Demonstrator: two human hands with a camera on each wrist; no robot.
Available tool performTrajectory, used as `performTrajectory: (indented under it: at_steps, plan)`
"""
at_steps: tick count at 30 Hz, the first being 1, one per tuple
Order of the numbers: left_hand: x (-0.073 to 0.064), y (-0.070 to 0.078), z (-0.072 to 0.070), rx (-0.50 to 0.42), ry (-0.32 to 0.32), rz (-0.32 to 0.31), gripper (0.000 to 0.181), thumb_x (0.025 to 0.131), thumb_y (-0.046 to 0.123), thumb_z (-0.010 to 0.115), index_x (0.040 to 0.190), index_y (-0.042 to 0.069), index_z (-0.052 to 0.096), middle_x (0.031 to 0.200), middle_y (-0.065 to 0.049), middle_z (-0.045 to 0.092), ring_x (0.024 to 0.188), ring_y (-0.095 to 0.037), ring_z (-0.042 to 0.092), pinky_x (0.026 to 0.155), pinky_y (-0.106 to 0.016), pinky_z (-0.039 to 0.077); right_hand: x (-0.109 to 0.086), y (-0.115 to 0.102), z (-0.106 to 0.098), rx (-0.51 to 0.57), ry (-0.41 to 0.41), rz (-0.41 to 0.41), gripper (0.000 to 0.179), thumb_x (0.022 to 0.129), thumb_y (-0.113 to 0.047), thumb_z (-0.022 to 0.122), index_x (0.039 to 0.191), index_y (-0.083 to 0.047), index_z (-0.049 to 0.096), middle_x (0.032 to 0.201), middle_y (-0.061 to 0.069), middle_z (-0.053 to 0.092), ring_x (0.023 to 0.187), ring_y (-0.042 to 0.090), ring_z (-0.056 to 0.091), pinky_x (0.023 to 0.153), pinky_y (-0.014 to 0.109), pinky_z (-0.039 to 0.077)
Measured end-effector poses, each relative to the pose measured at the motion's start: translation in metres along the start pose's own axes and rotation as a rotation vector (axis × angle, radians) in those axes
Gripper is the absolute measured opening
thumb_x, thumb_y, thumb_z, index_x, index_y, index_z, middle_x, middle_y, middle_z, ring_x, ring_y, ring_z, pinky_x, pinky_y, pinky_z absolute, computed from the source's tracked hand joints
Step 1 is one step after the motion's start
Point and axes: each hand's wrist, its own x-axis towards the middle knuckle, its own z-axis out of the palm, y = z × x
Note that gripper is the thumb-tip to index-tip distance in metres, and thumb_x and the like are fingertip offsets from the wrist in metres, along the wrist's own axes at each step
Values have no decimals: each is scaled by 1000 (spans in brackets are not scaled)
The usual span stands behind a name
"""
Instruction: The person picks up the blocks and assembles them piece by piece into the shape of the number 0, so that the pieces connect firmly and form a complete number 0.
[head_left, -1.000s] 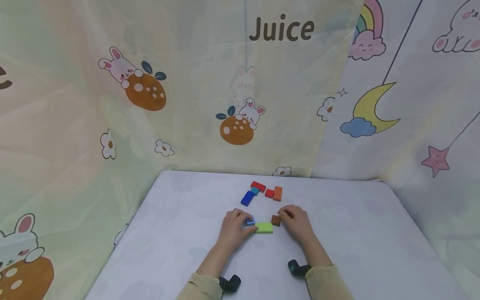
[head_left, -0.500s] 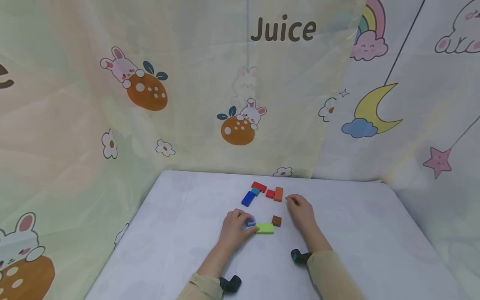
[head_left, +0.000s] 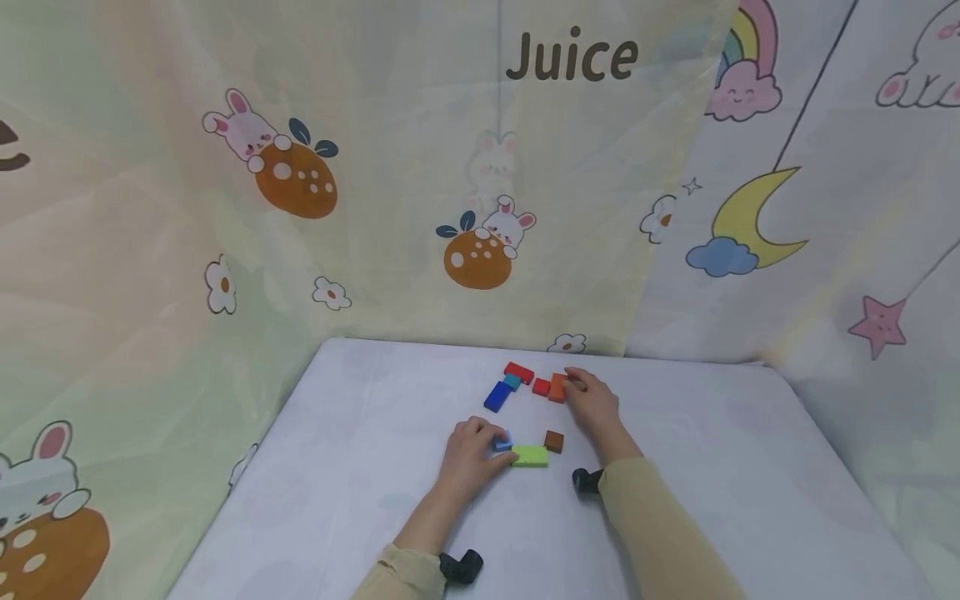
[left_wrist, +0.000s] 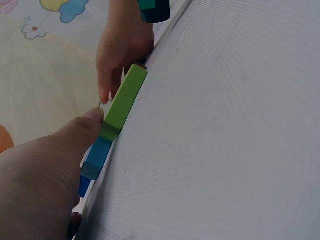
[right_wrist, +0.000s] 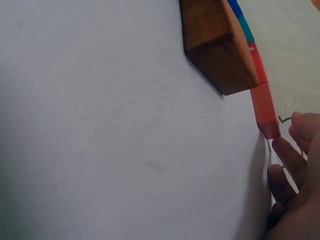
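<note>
My left hand (head_left: 468, 454) curves round a light blue block (head_left: 502, 444), its thumb at the left end of a lime green block (head_left: 530, 457). In the left wrist view the thumb (left_wrist: 80, 132) lies close beside both blocks; the other fingers are mostly hidden. My right hand (head_left: 592, 404) has its fingertips by the right side of an orange block (head_left: 557, 387). In the right wrist view the fingers (right_wrist: 287, 155) are loosely bent at that block's near end, with no grip seen. A brown block (head_left: 553, 442) sits at the green block's right end.
A small red block (head_left: 541, 387) adjoins the orange one. To its left lie a longer red block (head_left: 519, 372), a teal block (head_left: 512, 382) and a dark blue block (head_left: 498, 396). The white table (head_left: 375, 400) ends at a printed cloth backdrop (head_left: 390, 250).
My right hand has left the brown block and moved away from me to the orange block. My left hand stays where it was, and the blocks show no clear shift.
</note>
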Motion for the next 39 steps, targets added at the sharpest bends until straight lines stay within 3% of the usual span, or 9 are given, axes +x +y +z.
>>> performTrajectory:
  at_steps: [8, 16, 30, 39]
  plan:
    - [-1, 1, 0, -7, 0, -2, 31, 80, 52, 77, 103, 32, 69, 106, 10, 56, 101, -11, 49, 85, -30, 45, 5, -1, 3, -38, -2, -1, 46, 97, -41, 57, 141, -29, 53, 151, 10, 46, 142, 38, 33, 112, 66, 21]
    - [0, 0, 0, -1, -4, -9, 31, 81, 52, 77, 102, 32, 69, 106, 10, 56, 100, -11, 48, 84, -30, 44, 7, 1, 4, -103, -5, -41, 48, 97, -40, 59, 142, -26, 53, 150, 11, 47, 141, 39, 35, 113, 66, 19]
    - [0, 2, -2, 0, -12, -9, 30, 81, 51, 77, 103, 31, 70, 106, 10, 56, 101, -12, 48, 86, -31, 44, -1, 9, 8, -156, 2, -122, 49, 96, -43, 60, 142, -26, 54, 147, 10, 51, 138, 38, 39, 112, 65, 23]
    - [0, 1, -2, 11, -3, 2, 30, 80, 51, 77, 102, 32, 70, 106, 10, 57, 100, -11, 49, 85, -30, 45, -17, 12, 7, -155, -10, -139, 49, 95, -40, 62, 141, -27, 55, 145, 9, 53, 136, 37, 40, 109, 67, 27]
